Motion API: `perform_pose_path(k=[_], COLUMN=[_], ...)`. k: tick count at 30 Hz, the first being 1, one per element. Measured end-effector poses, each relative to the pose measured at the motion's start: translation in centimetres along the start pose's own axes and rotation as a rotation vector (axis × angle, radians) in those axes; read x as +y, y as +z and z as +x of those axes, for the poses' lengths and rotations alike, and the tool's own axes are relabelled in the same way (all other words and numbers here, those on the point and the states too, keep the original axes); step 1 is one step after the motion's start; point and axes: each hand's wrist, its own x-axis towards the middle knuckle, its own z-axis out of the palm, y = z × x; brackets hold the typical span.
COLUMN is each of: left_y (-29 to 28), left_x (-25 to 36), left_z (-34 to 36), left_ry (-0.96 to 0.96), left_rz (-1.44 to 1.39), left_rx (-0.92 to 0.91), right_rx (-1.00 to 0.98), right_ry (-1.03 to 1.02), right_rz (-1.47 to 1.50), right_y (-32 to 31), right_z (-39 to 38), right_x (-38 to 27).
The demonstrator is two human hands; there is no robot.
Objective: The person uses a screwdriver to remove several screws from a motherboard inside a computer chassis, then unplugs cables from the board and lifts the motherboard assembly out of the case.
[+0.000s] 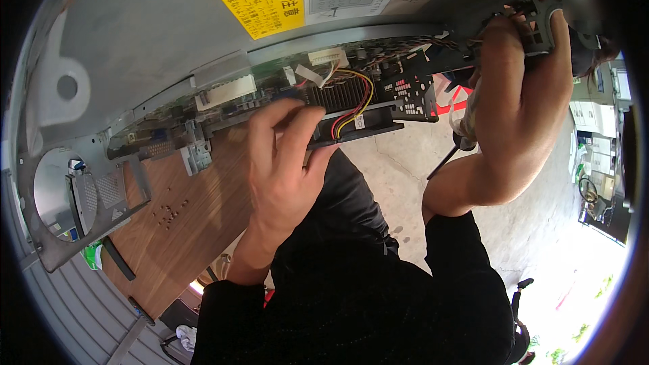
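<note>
My left hand (284, 169) has its fingers and thumb closed on the near edge of a black cooling fan (378, 125). Red, yellow and black wires (368, 94) loop from the fan toward a white connector. Behind it sits a finned heat sink (338, 94) on the circuit board inside an opened computer case (155, 47). At the case's right end, my right hand (517, 94) has its thumb and forefinger against a perforated metal end panel (537, 23). A screwdriver (465, 136) with a pale handle sticks out from that hand, shaft pointing down; its other fingers are mostly hidden.
Several small screws (170, 214) lie on the brown wooden tabletop (203, 196) at left. A round-holed metal bracket (47, 230) juts from the case's left end. Concrete floor (399, 182) shows beyond the table edge. A person's leg (519, 311) appears at lower right.
</note>
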Motion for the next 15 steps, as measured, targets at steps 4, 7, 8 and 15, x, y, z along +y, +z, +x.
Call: perform_pose_path(k=[4, 7, 8, 15], left_y=[0.1, 0.1, 0.1, 0.3], left_x=[0.0, -0.1, -0.1, -0.1], left_z=[-0.1, -0.2, -0.3, -1.2], left_ry=[0.004, 0.006, 0.009, -0.016], left_rz=[0.005, 0.013, 0.021, 0.075], left_rx=[0.016, 0.023, 0.019, 0.014], right_rx=[0.062, 0.072, 0.068, 0.051], right_ry=[-0.094, -0.161, -0.135, 0.042], right_rz=[-0.064, -0.181, -0.171, -0.087], right_y=[0.0, -0.2, -0.2, 0.0], right_z=[0.1, 0.1, 0.1, 0.2], right_x=[0.8, 1.4, 1.4, -0.2])
